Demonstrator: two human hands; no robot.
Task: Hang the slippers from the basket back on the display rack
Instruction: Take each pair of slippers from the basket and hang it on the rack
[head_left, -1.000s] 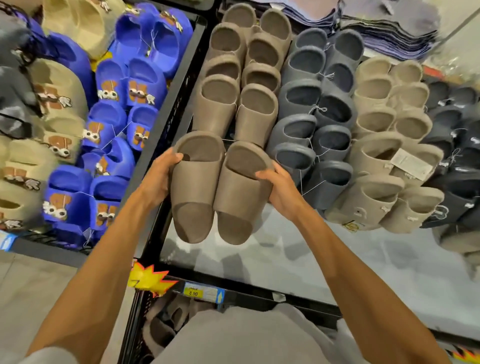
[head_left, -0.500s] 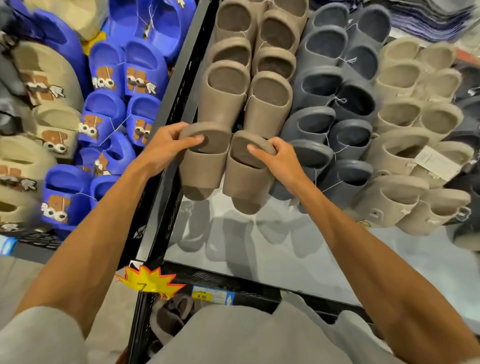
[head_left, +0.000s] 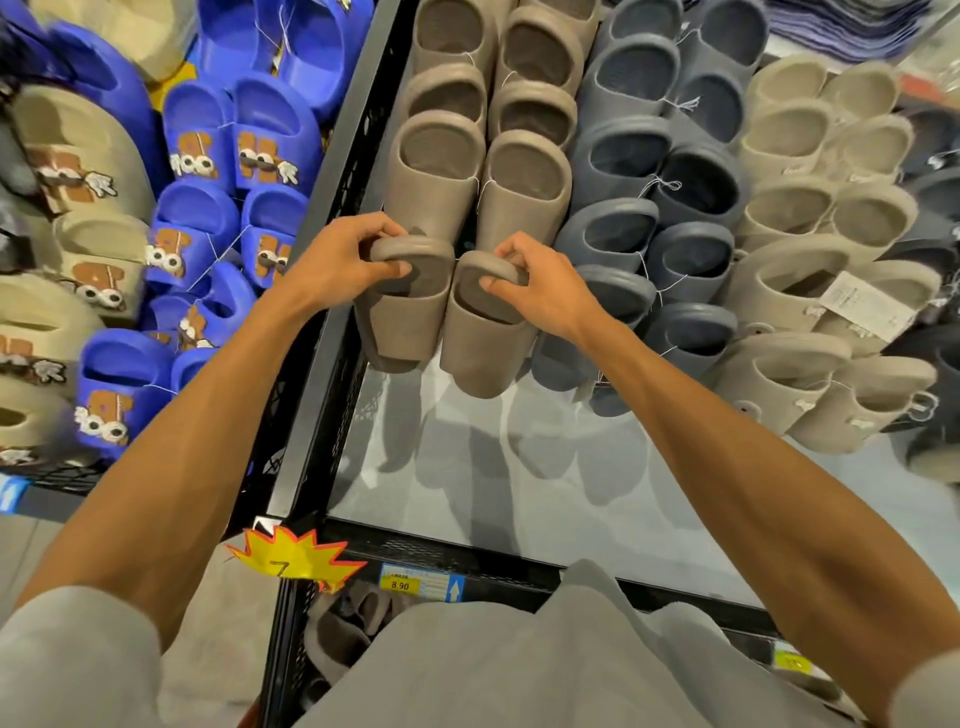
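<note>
Display rack (head_left: 358, 171), black frame, packed with hanging slippers: blue, brown, grey, beige columns. At bottom of brown column, near rack's left edge, two brown slippers side by side, toes down. Left hand (head_left: 332, 265) grip clamped on left slipper (head_left: 410, 317) heel rim. Right hand (head_left: 540, 291) grip clamped on right slipper (head_left: 483, 353) heel rim. Yellow price tag (head_left: 415, 582) on rack's front edge.

My left hand (head_left: 335, 265) grips the left taupe slipper (head_left: 408, 317); my right hand (head_left: 548, 296) grips the right taupe slipper (head_left: 480, 353). Both sit side by side against the display rack (head_left: 358, 156), just below a hung taupe pair (head_left: 434, 176).
</note>
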